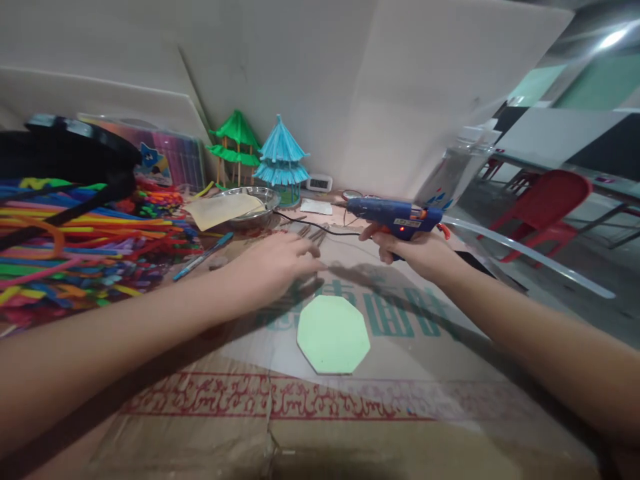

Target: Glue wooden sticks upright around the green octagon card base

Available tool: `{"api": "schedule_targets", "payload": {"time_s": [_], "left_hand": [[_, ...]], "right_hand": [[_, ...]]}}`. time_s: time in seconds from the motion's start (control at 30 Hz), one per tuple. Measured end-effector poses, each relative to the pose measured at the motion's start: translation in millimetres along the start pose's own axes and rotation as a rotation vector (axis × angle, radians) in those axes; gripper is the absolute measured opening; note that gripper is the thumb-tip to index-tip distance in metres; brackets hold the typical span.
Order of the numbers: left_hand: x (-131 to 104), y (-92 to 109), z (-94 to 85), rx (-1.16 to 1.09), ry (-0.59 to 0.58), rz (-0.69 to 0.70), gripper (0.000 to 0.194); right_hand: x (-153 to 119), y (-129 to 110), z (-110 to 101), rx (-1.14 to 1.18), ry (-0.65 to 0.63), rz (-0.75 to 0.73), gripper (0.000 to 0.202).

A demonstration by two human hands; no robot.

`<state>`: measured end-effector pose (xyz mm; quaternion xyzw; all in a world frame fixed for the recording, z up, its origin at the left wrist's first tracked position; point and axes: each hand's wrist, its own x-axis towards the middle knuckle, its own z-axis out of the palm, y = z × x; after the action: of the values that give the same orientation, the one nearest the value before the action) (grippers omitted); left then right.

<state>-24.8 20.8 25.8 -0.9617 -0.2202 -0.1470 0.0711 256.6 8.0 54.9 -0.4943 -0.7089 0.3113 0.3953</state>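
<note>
My right hand (400, 247) grips a blue hot glue gun (387, 213), its nozzle toward the left and a small red light glowing on its side. Over the middle of the table my left hand (283, 263) reaches out with its fingers apart and slightly bent; I see nothing held in it. Just beyond its fingertips lie several thin brown sticks (315, 233), partly hidden. A pale green octagonal piece (333, 335) rests flat on the printed cardboard (220, 393), nearer to me than both hands.
Colourful pipe cleaners (75, 247) pile up at the left beside a blue pen (203, 257). Behind stand a green pavilion model (237, 150), a blue one (281, 157) and a metal plate (267, 199). The gun's black cord (320, 228) crosses the table.
</note>
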Motion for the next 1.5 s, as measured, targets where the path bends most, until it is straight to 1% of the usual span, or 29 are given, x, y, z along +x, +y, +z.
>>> {"api": "schedule_targets", "payload": {"time_s": [0.07,0.13,0.2,0.27,0.33,0.37,0.4,0.47,0.5,0.57,0.67,0.77,0.87,0.97,1.1,1.23,1.37,1.43,1.5], "left_hand": [[10.4,-13.9,5.3,0.052,-0.035,0.054,0.031],[18.1,-21.0,12.7,0.047,-0.066,0.079,0.022],[22.4,-23.0,20.0,0.013,-0.077,0.060,0.014],[22.7,-20.9,23.9,-0.049,-0.048,0.020,0.012],[18.6,-14.9,22.3,-0.160,0.050,-0.060,0.013],[15.1,-10.5,19.5,-0.242,0.122,-0.126,0.013],[10.9,-5.2,15.9,-0.337,0.218,-0.220,0.013],[1.5,6.5,8.8,-0.593,0.368,-0.376,0.011],[-2.8,12.1,6.3,-0.734,0.435,-0.420,0.010],[-9.2,21.4,4.3,-0.934,0.500,-0.510,0.011],[-11.6,28.9,5.8,-1.056,0.538,-0.560,0.017],[-9.5,33.0,5.4,-1.113,0.559,-0.577,0.011],[-8.2,36.7,2.8,-1.171,0.512,-0.601,0.005],[-8.3,38.4,2.9,-1.241,0.461,-0.619,0.011],[-7.5,36.0,7.8,-1.303,0.449,-0.634,0.019],[-6.9,34.6,10.5,-1.308,0.459,-0.640,0.019],[-6.2,33.7,10.8,-1.348,0.459,-0.640,0.019],[-4.7,29.5,11.1,-1.407,0.452,-0.668,0.022],[-2.2,22.0,11.8,-1.509,0.447,-0.742,0.022]], "right_hand": [[2.1,4.6,5.9,0.104,0.043,-0.009,0.027],[3.2,9.7,11.6,0.157,0.113,-0.004,0.029],[1.7,15.1,16.3,0.142,0.164,0.016,0.029],[-1.7,19.7,19.7,0.100,0.185,0.042,0.031],[-5.6,22.8,22.0,0.055,0.176,0.075,0.033],[-7.4,23.5,23.0,0.041,0.165,0.082,0.034],[-9.0,23.7,23.9,0.033,0.150,0.083,0.034],[-12.2,22.6,26.1,0.017,0.113,0.074,0.034],[-13.8,21.6,27.5,0.010,0.100,0.069,0.034],[-17.1,19.4,30.8,-0.003,0.087,0.074,0.034],[-21.5,16.9,35.5,-0.006,0.093,0.079,0.035],[-23.5,14.9,37.0,-0.021,0.086,0.087,0.034],[-23.2,12.3,35.5,-0.055,0.074,0.105,0.033],[-22.6,10.9,34.0,-0.050,0.070,0.101,0.032],[-22.9,14.1,34.8,-0.055,0.068,0.081,0.032],[-23.0,20.0,35.8,-0.112,0.061,0.086,0.036],[-23.4,24.3,35.5,-0.117,0.050,0.105,0.039],[-24.6,24.9,34.7,-0.103,0.028,0.102,0.040],[-26.5,23.9,33.4,-0.066,-0.003,0.070,0.041]]}}
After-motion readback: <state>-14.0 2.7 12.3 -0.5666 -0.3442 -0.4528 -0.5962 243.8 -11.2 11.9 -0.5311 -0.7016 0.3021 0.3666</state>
